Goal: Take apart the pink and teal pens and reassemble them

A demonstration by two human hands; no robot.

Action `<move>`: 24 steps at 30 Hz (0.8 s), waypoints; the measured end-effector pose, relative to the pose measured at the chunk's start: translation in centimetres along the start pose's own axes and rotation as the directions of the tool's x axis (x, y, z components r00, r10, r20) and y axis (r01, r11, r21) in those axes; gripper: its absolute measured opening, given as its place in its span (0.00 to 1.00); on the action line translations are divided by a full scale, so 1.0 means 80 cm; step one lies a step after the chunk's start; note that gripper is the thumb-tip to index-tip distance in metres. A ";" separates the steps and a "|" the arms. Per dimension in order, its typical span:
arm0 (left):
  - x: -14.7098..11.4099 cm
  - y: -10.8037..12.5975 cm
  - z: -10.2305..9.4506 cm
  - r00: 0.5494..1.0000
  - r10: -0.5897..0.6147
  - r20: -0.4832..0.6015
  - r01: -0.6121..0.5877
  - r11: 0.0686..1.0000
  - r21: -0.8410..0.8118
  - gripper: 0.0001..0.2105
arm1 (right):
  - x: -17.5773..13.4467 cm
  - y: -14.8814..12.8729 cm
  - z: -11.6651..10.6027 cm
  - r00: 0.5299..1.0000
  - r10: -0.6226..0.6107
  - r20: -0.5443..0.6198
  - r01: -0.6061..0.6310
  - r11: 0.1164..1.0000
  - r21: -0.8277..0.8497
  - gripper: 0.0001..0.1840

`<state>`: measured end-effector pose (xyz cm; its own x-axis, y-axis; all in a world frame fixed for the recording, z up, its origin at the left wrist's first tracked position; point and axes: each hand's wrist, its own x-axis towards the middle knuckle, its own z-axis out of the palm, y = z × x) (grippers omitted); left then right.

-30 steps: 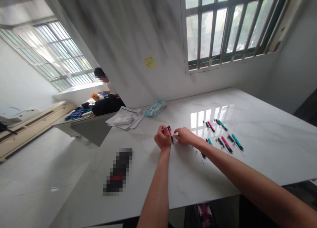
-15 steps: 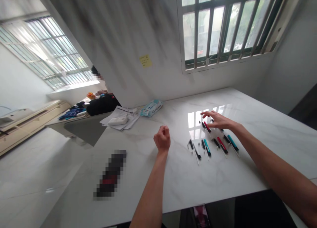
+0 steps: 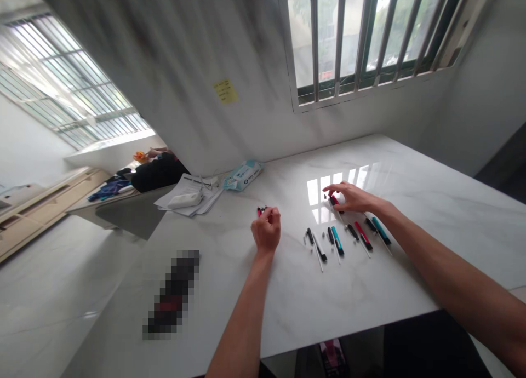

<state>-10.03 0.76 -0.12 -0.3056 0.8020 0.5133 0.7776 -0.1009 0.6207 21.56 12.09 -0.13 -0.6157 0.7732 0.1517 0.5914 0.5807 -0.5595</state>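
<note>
Here, left hand (image 3: 266,230): fingers lay curled beside red pen (image 3: 259,212), grip unclear; right hand (image 3: 352,196), at its two o'clock: fingers stood apart over red barrel (image 3: 334,200).

The glossy white table (image 3: 320,307) with grey marble veining bears printed white paper sheets (image 3: 188,184) near its far-left corner, a pale blue soft wipes pack (image 3: 243,175) by the far edge, a blurred dark oblong item (image 3: 175,290) toward the left edge, and, right of centre, slim teal (image 3: 337,241) and red plastic pen tubes (image 3: 363,235) beside thin white refills (image 3: 319,260).
</note>
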 end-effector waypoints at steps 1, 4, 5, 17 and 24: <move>-0.001 0.001 0.000 1.000 0.007 0.012 -0.007 1.000 0.000 0.18 | 0.000 0.000 0.000 1.000 -0.015 -0.026 0.015 1.000 0.001 0.33; -0.003 0.009 0.002 0.997 0.016 0.072 -0.013 0.999 -0.041 0.17 | 0.001 -0.010 0.003 0.985 -0.084 -0.149 0.085 0.996 -0.002 0.32; -0.004 0.012 0.003 0.994 0.011 0.110 -0.002 0.997 -0.080 0.16 | 0.001 -0.019 0.006 0.973 -0.119 -0.196 0.121 0.993 -0.002 0.31; -0.016 0.031 0.022 0.897 0.056 0.439 0.176 0.865 -0.470 0.13 | -0.008 -0.127 0.053 0.920 -0.337 -0.199 0.370 0.915 0.161 0.28; -0.011 0.029 0.029 0.900 0.039 0.433 0.217 0.824 -0.524 0.11 | -0.002 -0.082 0.028 0.940 -0.210 -0.268 0.253 0.958 0.134 0.19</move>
<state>-6.69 1.22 -0.54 -0.0069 0.9733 0.2294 0.2862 -0.2179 0.9330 16.60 7.56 1.68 -0.5635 0.6731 0.4789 0.3413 0.7177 -0.6070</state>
